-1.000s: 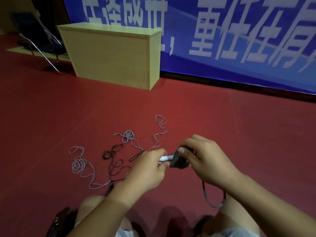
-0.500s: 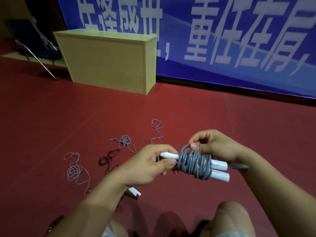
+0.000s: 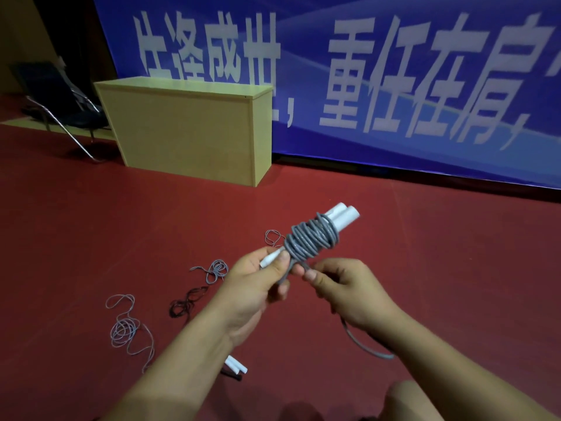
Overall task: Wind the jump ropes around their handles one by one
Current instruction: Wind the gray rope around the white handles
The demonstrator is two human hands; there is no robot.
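Note:
My left hand (image 3: pixel 255 287) grips the near ends of two white handles (image 3: pixel 343 215) held side by side, pointing up and away to the right. A thick coil of grey rope (image 3: pixel 311 238) is wound around their middle. My right hand (image 3: pixel 346 287) pinches the loose grey rope end just below the coil; the slack loops down past my right wrist (image 3: pixel 364 344). On the red floor to the left lie several unwound ropes: a grey one (image 3: pixel 124 326), a dark one (image 3: pixel 186 300) and another grey one (image 3: pixel 215 268). More white handle ends (image 3: pixel 236 364) peek out under my left forearm.
A pale wooden cabinet (image 3: pixel 188 129) stands at the back on the red floor (image 3: pixel 455 253), against a blue banner with white characters (image 3: pixel 394 86). A dark metal-framed chair (image 3: pixel 57 98) sits at the far left. My knee (image 3: pixel 406 396) shows at the bottom.
The wound handles have swung from lying sideways to pointing up and away. My right hand has dropped from above the coil to below it, pinching the rope end.

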